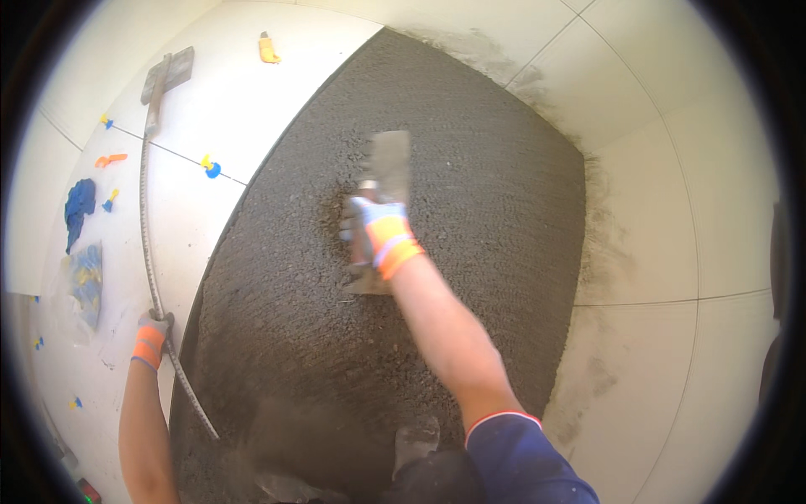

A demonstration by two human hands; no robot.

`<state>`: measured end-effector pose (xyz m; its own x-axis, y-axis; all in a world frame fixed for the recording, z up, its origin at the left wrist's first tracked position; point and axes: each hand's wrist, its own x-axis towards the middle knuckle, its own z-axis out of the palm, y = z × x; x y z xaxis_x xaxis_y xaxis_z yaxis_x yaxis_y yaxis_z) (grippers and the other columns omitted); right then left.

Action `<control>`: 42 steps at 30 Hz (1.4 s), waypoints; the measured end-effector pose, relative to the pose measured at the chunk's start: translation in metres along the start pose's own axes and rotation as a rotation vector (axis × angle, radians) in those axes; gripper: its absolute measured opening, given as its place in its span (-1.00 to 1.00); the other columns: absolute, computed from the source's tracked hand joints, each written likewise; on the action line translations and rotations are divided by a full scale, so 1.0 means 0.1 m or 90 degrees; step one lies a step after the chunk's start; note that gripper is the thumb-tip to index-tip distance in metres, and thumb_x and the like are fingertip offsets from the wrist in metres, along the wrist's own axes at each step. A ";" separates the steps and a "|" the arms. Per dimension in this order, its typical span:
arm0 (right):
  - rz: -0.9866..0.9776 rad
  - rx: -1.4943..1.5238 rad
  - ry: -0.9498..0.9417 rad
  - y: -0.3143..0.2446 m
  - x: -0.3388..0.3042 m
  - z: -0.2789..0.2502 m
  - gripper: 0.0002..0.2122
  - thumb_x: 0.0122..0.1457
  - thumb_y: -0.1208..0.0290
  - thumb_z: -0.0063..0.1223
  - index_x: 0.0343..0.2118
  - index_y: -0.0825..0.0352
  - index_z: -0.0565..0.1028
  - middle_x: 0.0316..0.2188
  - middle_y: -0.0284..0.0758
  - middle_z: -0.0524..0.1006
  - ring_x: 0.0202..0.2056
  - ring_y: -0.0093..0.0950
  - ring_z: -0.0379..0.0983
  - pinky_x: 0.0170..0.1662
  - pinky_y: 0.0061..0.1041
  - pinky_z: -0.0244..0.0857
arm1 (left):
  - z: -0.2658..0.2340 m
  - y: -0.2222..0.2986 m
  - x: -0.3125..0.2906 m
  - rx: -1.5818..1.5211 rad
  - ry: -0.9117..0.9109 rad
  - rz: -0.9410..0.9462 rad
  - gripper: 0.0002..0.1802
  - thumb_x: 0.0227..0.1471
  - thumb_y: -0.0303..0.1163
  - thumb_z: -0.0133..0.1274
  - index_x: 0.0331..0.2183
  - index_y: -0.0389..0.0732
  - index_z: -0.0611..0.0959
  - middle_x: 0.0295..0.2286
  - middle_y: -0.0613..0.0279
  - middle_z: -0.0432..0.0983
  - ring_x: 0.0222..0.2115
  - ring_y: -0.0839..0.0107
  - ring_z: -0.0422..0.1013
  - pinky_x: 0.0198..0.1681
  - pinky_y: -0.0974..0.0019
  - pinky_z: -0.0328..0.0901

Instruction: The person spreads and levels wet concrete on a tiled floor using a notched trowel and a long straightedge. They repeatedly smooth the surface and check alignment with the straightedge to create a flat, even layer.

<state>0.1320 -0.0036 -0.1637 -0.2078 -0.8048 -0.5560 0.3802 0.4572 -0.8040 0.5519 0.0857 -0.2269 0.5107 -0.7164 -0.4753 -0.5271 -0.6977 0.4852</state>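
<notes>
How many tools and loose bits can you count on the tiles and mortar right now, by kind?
Trowel: 1
Rubber mallet: 1
Steel bar: 1
Yellow clip: 1
Orange wedge: 1
Blue cloth: 1
Plastic bag: 1
Total: 7

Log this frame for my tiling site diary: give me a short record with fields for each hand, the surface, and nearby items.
right hand: gloved right hand grips the handle of a flat trowel lying on the mortar
left hand: gloved left hand rests on a ribbed steel rod along the mortar's left edge
surface: grey mortar bed, rough, bordered by white tiles
nearby: rubber mallet, yellow and blue tile spacers, blue cloth, all on the left tiles
</notes>
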 end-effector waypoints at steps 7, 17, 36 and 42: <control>-0.133 0.125 0.420 -0.69 -0.48 -1.43 -0.90 -0.06 0.41 -0.04 -0.50 0.26 0.30 -0.69 -0.38 0.31 -0.70 -0.50 0.24 -0.64 -0.53 0.18 | 0.00 -0.18 0.20 0.076 0.021 0.036 -0.37 -0.25 -0.36 0.09 -0.12 -0.44 0.26 -0.29 -0.02 0.36 -0.33 0.28 0.33 -0.32 0.35 0.24; -0.068 -0.125 0.217 -0.70 -0.33 -1.51 -0.87 -0.07 0.35 -0.02 -0.55 0.30 0.37 -0.67 -0.38 0.35 -0.65 -0.49 0.28 -0.59 -0.52 0.19 | -0.12 -0.36 0.46 0.032 -0.049 0.038 -0.51 -0.21 -0.35 0.06 -0.23 -0.44 0.35 -0.48 0.17 0.37 -0.55 0.46 0.26 -0.54 0.39 0.20; -0.155 0.053 0.362 -1.03 -0.24 -2.00 -0.87 -0.05 0.41 -0.04 -0.44 0.30 0.34 -0.65 -0.38 0.33 -0.66 -0.54 0.26 -0.61 -0.58 0.21 | -0.18 -0.63 0.66 -0.054 -0.051 0.024 -0.85 -0.16 -0.39 0.04 -0.52 -0.23 0.42 -0.73 0.38 0.30 -0.78 0.59 0.14 -0.76 0.46 0.05; -0.103 0.064 0.067 -1.13 0.52 -1.39 -0.89 -0.08 0.44 -0.01 -0.53 0.34 0.34 -0.68 -0.34 0.37 -0.67 -0.51 0.29 -0.60 -0.57 0.21 | -0.19 -0.42 0.40 -0.131 -0.077 0.026 -0.88 -0.12 -0.44 -0.03 -0.57 -0.14 0.36 -0.81 0.41 0.19 -0.87 0.55 0.10 -0.84 0.44 -0.01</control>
<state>-0.0472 -0.0446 -0.1313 -0.3646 -0.8182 -0.4445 0.4208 0.2810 -0.8625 0.6077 0.0860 -0.2524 0.4009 -0.7467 -0.5307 -0.3902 -0.6633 0.6385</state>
